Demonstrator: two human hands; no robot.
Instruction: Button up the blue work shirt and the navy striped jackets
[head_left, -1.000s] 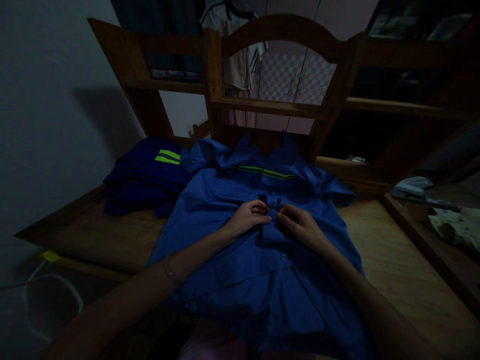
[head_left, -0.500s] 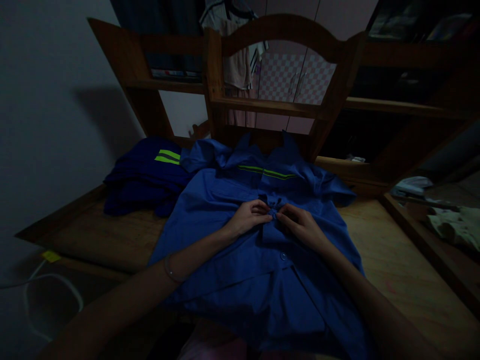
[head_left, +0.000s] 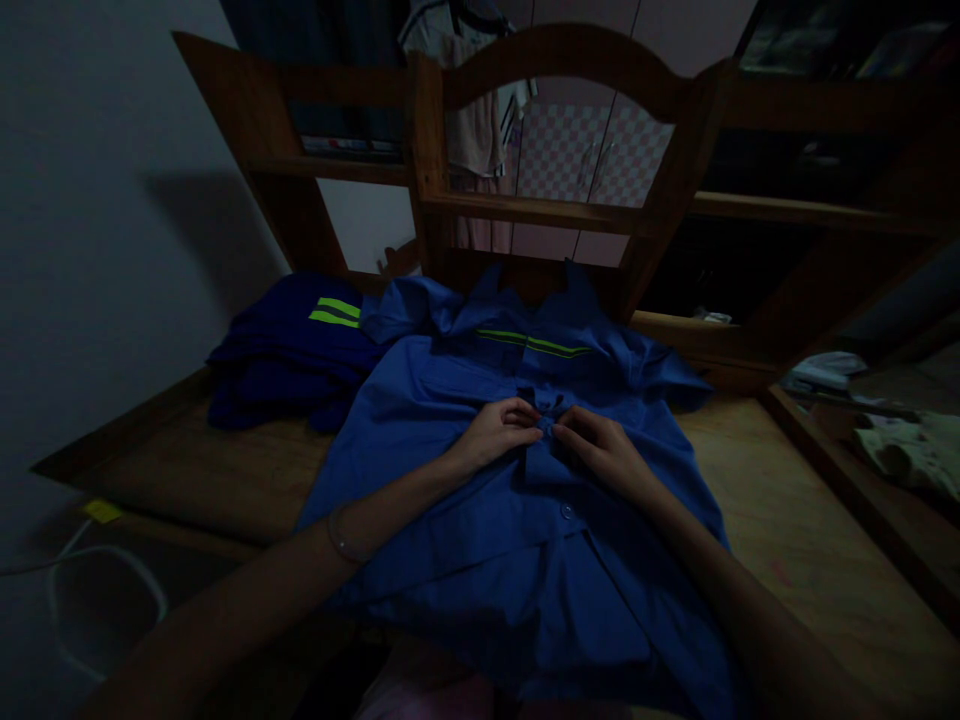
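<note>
A blue work jacket with a thin yellow-green stripe across its chest lies spread on the wooden surface, collar away from me. At the middle of its front placket, my left hand pinches the cloth from the left. Opposite it, fingertips almost meeting, my right hand pinches the placket from the right. A button between the fingertips is mostly hidden. Lower on the placket another button shows plainly. A bangle circles my left wrist.
Dark blue folded clothing with a bright yellow-green band lies at the left. Behind the jacket rises a wooden shelf frame. A white cable hangs at lower left. Pale cloth lies at the far right.
Both hands stay at the same spot on the placket, with only slight finger movement. The jacket lies as before.
</note>
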